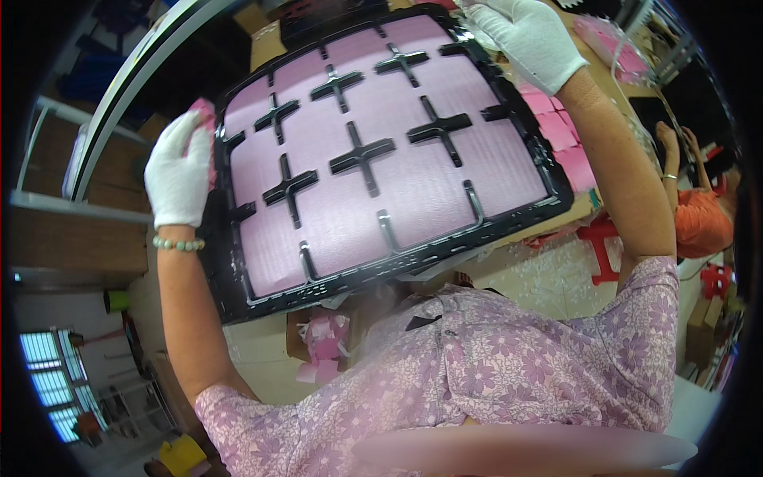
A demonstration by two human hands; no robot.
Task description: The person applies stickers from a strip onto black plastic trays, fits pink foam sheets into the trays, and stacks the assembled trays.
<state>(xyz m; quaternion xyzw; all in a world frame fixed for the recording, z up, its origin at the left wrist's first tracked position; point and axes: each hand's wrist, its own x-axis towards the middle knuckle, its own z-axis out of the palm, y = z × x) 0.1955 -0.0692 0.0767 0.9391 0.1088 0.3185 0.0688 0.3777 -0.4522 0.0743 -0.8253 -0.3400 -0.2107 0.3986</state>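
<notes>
A large black plastic tray with cross-shaped dividers lies tilted before me, its compartments lined with pinkish-lilac sheet. My left hand, in a white glove with a beaded bracelet at the wrist, is at the tray's left edge. Its fingers close around a pink foam piece beside that edge. My right hand, gloved too, reaches to the tray's far right corner. Its fingertips run into the top of the picture, next to some clear plastic, and their grip is hidden.
Pink foam pieces lie on the table to the tray's right, with a bag of more pink pieces farther back. A carton with pink scraps stands below. A red stool and a co-worker in orange are at the right.
</notes>
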